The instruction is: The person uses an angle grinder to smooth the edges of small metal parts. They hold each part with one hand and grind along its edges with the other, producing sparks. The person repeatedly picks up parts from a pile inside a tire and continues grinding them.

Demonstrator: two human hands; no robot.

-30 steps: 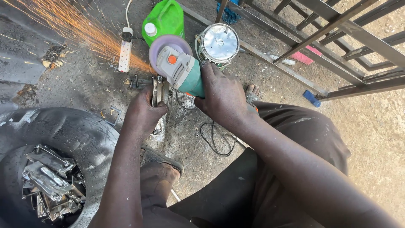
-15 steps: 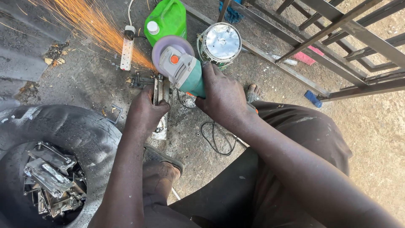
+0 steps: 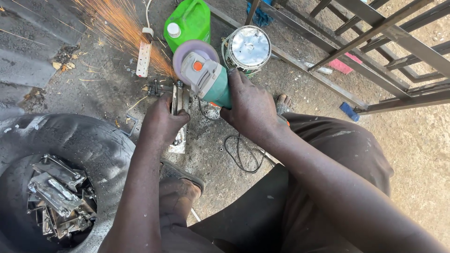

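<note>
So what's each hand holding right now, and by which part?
Right hand holds the angle grinder by its green body; left hand pins the metal piece near its lower end.

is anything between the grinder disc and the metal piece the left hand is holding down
Nothing visible. The angle grinder in the right hand already meets the metal piece, sparks flying, while the left hand grips the piece just below.

Angle grinder [image 3: 204,75] at centre, held by the right hand [image 3: 251,105]; metal workpiece [image 3: 179,100] just at 9 o'clock of it, under the left hand [image 3: 161,121]. Jerrycan [image 3: 189,21] at 12 o'clock, tin can [image 3: 247,47] at 1, power strip [image 3: 143,58] at 10, tyre [image 3: 84,140] holding metal offcuts [image 3: 56,192] at 7.
</note>
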